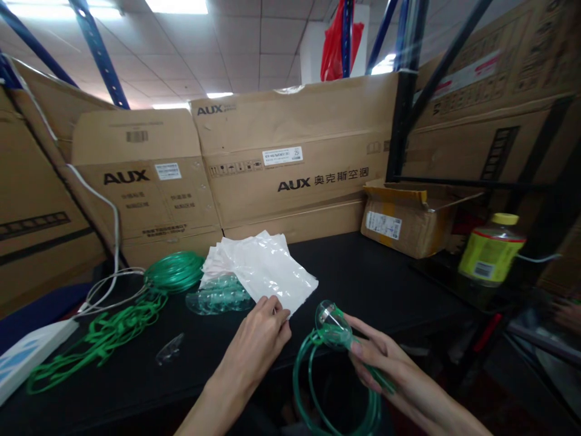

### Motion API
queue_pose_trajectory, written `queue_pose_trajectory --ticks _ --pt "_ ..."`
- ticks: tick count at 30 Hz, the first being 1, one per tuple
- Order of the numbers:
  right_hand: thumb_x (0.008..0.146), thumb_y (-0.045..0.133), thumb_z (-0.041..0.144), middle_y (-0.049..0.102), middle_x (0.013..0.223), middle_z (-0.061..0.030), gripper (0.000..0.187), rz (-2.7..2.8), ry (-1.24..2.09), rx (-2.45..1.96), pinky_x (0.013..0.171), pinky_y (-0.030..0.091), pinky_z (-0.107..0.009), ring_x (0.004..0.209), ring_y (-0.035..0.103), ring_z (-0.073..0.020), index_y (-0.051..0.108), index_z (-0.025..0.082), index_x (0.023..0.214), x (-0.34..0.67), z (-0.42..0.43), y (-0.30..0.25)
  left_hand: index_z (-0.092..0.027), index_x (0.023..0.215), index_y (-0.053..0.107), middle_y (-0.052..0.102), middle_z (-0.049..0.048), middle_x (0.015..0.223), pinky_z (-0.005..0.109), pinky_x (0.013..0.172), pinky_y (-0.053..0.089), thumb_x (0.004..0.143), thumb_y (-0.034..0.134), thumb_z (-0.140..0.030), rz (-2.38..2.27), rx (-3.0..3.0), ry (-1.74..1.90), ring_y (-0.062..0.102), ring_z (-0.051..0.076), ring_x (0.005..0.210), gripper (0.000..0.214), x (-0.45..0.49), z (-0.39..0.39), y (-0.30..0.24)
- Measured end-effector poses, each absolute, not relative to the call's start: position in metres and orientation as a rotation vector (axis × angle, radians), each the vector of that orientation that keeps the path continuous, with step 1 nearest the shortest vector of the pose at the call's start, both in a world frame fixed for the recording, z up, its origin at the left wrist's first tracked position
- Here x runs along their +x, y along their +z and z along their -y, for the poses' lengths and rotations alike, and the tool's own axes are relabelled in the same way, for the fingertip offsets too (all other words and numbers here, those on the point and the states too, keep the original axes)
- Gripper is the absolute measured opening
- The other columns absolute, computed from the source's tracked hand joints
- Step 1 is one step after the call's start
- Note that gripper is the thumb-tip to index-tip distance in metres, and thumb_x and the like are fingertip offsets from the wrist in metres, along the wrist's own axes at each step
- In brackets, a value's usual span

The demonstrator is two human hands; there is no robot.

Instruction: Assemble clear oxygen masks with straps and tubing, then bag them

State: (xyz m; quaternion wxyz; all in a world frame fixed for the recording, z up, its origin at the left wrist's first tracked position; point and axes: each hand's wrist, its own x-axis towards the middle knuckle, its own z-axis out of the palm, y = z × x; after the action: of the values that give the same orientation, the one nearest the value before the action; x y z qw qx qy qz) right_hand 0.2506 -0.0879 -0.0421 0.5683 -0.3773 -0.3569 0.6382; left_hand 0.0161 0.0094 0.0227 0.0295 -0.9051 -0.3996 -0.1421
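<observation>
My right hand [379, 360] grips a clear plastic mask [333, 324] with a coil of green tubing [318, 387] hanging from it over the table's front edge. My left hand [261, 336] rests on the black table, its fingers curled and pinching the near corner of a stack of white plastic bags [265, 269]. A pile of clear masks [218, 295] lies just left of the bags. Further left sit a neat coil of green tubing [175, 270] and a loose tangle of green straps [97, 342].
Large AUX cardboard boxes [295, 163] wall the back of the table. An open brown box [411, 218] stands at the right, beside a yellow-labelled bottle [492, 251] on a dark rack. A white power strip [27, 357] and cable lie at the left. A small clear piece [169, 349] lies near the front.
</observation>
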Motion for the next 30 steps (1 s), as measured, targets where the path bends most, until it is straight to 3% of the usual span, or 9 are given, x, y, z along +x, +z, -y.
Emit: queue_pose_trajectory --ticks 10,15,19,24,30 --pt "0.077 0.090 0.048 0.045 0.057 0.0084 0.082 0.873 1.488 -0.926 0.048 0.019 -0.023 0.049 0.030 -0.0055 0.058 0.021 0.147 0.245 0.084 -0.043 -0.020 0.113 0.078 0.072 0.0068 0.102 0.038 0.095 0.058 0.095 0.064 -0.010 1.267 -2.760 -0.668 0.068 0.025 0.102 0.025 0.007 -0.002 0.023" --pt "0.079 0.089 0.047 0.047 0.058 0.0076 0.077 0.905 1.488 -0.912 0.048 0.020 -0.023 0.049 0.030 -0.0051 0.059 0.022 0.146 0.244 0.084 -0.044 -0.017 0.114 0.075 0.071 0.0138 0.117 0.035 0.068 0.062 0.094 0.065 -0.013 1.285 -2.703 -0.354 0.065 0.034 0.114 0.023 0.011 -0.002 0.030" --pt "0.077 0.090 0.045 0.047 0.060 0.0071 0.074 0.858 1.466 -0.936 0.049 0.020 -0.023 0.051 0.031 -0.0055 0.063 0.022 0.142 0.241 0.089 -0.038 -0.014 0.097 0.077 0.076 0.0144 0.104 0.034 0.073 0.059 0.094 0.060 -0.005 1.295 -2.735 -0.360 0.069 0.032 0.107 0.020 0.011 -0.009 0.034" --pt "0.078 0.091 0.043 0.048 0.061 0.0068 0.074 0.830 1.481 -0.929 0.049 0.021 -0.023 0.051 0.032 -0.0062 0.062 0.023 0.143 0.241 0.092 -0.042 -0.019 0.096 0.080 0.079 0.0085 0.098 0.034 0.086 0.055 0.098 0.060 -0.013 1.392 -2.771 -0.590 0.072 0.026 0.098 0.021 0.002 -0.012 0.035" --pt "0.078 0.090 0.044 0.046 0.055 0.0081 0.077 0.866 1.498 -0.911 0.049 0.021 -0.023 0.050 0.028 -0.0064 0.060 0.020 0.145 0.241 0.091 -0.045 -0.027 0.091 0.083 0.082 0.0008 0.087 0.030 0.073 0.054 0.097 0.065 -0.031 1.634 -2.744 -0.872 0.074 0.021 0.077 0.020 -0.007 -0.015 0.034"
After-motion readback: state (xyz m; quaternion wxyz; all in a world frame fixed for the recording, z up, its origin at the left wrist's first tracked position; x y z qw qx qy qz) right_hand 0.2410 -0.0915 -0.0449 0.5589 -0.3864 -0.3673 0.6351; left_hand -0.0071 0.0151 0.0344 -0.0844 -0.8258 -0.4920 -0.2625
